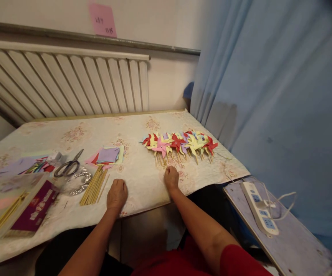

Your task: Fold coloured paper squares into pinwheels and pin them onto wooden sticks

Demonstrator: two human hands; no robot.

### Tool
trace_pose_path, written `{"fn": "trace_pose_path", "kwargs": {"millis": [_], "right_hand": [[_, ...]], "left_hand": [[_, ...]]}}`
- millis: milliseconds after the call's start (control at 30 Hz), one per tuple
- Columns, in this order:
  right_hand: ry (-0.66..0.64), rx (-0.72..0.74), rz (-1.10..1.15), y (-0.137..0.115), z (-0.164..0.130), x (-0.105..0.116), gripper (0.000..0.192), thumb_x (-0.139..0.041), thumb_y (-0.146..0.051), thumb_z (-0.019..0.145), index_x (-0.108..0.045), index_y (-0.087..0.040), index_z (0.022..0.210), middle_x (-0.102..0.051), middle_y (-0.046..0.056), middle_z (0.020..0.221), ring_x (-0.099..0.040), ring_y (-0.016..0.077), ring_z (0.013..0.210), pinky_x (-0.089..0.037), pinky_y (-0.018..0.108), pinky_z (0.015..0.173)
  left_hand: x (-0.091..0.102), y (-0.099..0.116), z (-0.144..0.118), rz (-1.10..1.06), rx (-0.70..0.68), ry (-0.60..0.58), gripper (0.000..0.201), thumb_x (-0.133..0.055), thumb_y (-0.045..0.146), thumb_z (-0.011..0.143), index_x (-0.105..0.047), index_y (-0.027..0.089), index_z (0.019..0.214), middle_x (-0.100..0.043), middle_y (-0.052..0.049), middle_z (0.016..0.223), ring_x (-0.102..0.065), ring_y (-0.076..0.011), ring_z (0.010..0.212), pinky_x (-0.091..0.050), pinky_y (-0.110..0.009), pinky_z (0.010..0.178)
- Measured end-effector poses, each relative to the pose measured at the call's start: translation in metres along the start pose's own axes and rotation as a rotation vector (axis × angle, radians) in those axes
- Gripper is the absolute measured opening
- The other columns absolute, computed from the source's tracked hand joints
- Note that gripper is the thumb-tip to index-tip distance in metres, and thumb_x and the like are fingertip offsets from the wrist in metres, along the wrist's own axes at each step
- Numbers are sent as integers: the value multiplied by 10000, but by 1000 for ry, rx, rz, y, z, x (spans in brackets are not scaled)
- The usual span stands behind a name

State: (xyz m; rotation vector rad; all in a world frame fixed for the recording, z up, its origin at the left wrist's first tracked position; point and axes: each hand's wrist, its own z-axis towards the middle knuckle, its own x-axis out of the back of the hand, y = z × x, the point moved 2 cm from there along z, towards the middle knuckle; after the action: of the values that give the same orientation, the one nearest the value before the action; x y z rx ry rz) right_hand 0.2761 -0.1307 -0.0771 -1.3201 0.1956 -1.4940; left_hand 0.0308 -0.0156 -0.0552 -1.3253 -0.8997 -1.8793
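Observation:
My left hand (pixel 116 194) rests on the table (pixel 142 180) near its front edge, fingers curled into a loose fist, holding nothing. It lies just right of a bundle of thin wooden sticks (pixel 94 185). My right hand (pixel 171 177) also rests on the table with fingers curled, empty, just in front of a row of several paper pinwheels (pixel 180 143) in red, yellow, pink and purple on sticks. A stack of coloured paper squares (pixel 107 155) lies behind the sticks.
Scissors (pixel 68 166) lie on a clear round dish (pixel 78 184) at the left, beside loose paper sheets (pixel 22 166) and a maroon box (pixel 35 210). A radiator (pixel 65 82) lines the wall. A blue curtain (pixel 269 96) hangs right; a power strip (pixel 259 207) lies on a board.

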Motion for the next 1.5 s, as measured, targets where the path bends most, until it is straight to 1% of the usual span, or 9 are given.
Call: {"fn": "trace_pose_path", "kwargs": {"millis": [133,267,500,633,900,1100,1200,1500], "right_hand": [[-80,114,-23,0,-13,7,222,-422,-69,851,-581,-189,753,-611,44,778,-529,176,765,-368,271,734],[-120,196,-62,0,-23,10,220,-426,-59,868,-599,-179,805,-625,48,833,-550,166,808,-371,258,749],[-207,262,-238,-5,-32,11,172,-461,-141,926,-618,-199,887,-636,32,893,-558,154,768,-362,255,685],[-235,296,-286,-7,-35,12,177,-446,-176,949,-614,-200,899,-636,36,896,-553,158,757,-360,260,668],[-229,318,-306,-8,-36,13,168,-449,-177,950,-606,-202,898,-633,32,903,-550,155,760,-347,266,663],[-224,328,-315,-8,-38,15,179,-452,-154,947,-613,-190,877,-629,35,878,-543,148,740,-323,271,647],[-207,336,-320,-7,-40,15,186,-451,-156,950,-611,-183,859,-625,36,861,-532,143,724,-303,272,636],[-164,400,-309,-3,-44,14,163,-468,-162,940,-602,-180,849,-606,29,844,-499,134,692,-263,276,613]], "left_hand": [[2,1,0,37,3,9,232,-355,258,966,-560,187,882,-575,-95,986,-581,-207,847,-399,-320,686],[1,1,0,61,3,13,237,-353,272,968,-562,184,899,-578,-97,1002,-583,-207,853,-400,-319,687],[-3,-1,0,96,12,13,272,-325,286,976,-565,179,905,-581,-97,1004,-584,-208,841,-402,-326,692],[-3,-1,-1,96,17,20,264,-330,280,970,-566,181,905,-580,-95,1005,-584,-211,837,-402,-330,689],[-1,1,1,89,40,-3,246,-348,282,965,-565,185,904,-575,-95,1010,-586,-215,850,-406,-331,692],[0,3,-2,64,60,-19,223,-357,254,966,-565,184,924,-573,-91,1030,-584,-202,892,-413,-316,732],[1,3,-5,50,77,-40,209,-372,242,963,-570,183,928,-572,-91,1033,-580,-194,898,-414,-312,758],[2,1,-8,-32,94,-43,211,-374,216,962,-582,181,946,-574,-94,1024,-569,-194,923,-417,-309,795]]}}
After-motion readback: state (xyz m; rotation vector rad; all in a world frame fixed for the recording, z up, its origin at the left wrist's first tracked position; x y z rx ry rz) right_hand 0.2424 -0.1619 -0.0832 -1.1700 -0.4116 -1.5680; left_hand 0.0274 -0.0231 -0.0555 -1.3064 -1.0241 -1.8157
